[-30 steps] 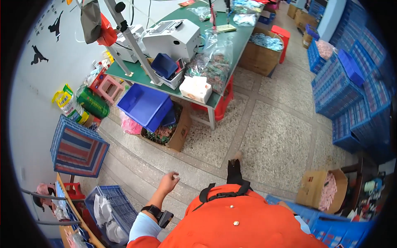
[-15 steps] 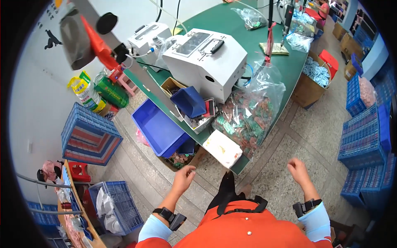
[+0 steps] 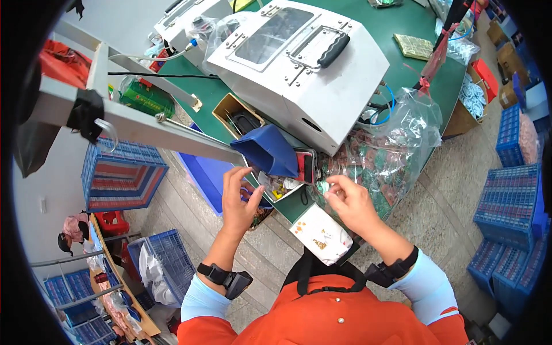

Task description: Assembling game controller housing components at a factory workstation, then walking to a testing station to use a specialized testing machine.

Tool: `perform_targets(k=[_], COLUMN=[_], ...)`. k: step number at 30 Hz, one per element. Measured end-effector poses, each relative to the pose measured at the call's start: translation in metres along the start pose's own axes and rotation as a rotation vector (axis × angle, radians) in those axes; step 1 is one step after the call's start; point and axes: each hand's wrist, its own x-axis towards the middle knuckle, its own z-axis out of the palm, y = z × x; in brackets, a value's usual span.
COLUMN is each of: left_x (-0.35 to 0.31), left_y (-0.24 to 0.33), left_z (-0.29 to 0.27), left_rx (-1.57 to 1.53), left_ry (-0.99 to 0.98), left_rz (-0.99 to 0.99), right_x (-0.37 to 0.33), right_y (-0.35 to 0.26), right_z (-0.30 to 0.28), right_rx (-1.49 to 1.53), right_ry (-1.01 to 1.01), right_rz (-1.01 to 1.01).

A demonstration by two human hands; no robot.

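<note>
My right hand is at the near edge of the clear plastic bag, thumb and forefinger pinching a small pale green piece. Red-brown and green pieces lie in the bag, blurred by its sheen. Thumb and fingers spread, my left hand hovers over the table's left edge holding nothing. Between the hands, at the table corner, sits a white block with small printed pictures. Just beyond the left hand, a blue scoop-shaped bin rests on a pale box of small parts.
A grey-white machine with a black handle stands on the green table. A metal post slants in from the left. Below the edge is a large blue tub. Blue crates are stacked at right; another crate stands at left.
I have come closer to the table. Both hands moved from in front of the table to its edge; the right went left and forward to the bag and now pinches the pale green piece.
</note>
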Motion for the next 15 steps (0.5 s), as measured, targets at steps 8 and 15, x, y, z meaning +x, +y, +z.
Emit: perform_targets(k=[8,15], left_x=[0.001,-0.001], left_y=[-0.016,-0.003], left_z=[0.021,0.042], left_rx=[0.218,0.235], left_ry=[-0.222,-0.213], left_rz=[0.187,0.169], right_x=[0.023,0.021], right_y=[0.024,0.034], right_z=[0.03,0.035], right_rx=[0.059,0.088], right_ry=[0.009,-0.008], right_rz=[0.048,0.213])
